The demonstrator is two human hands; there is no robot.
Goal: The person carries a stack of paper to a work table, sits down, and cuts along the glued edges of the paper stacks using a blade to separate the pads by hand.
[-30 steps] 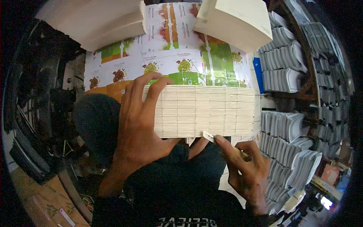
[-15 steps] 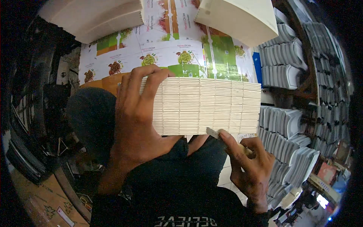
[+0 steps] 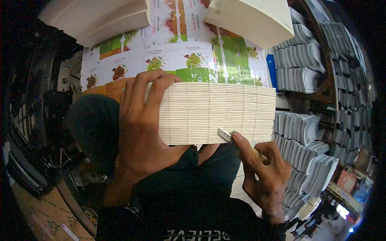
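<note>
A thick stack of cream stitched book sections (image 3: pixel 217 108) stands in front of me, its ridged, thread-crossed side facing up. My left hand (image 3: pixel 146 116) clasps its left end, fingers over the far edge and thumb along the near edge. Low on the stack's face, right of the middle, rests the tip of a short flat metal blade (image 3: pixel 224 134). My right hand (image 3: pixel 263 164) is closed round the knife, index finger or thumb close behind the blade; the handle is mostly hidden in the fist.
Printed sheets (image 3: pixel 161 56) cover the worktop beyond the stack. Two cream paper blocks stand there, one at far left (image 3: pixel 100 24) and one at far right (image 3: pixel 253 20). Piles of folded sections (image 3: pixel 299 128) line the right side. A cardboard box (image 3: pixel 44 213) lies low at left.
The blade has moved up from the stack's near edge onto its ridged face, my right hand with it. The stack and my left hand have shifted slightly left in view.
</note>
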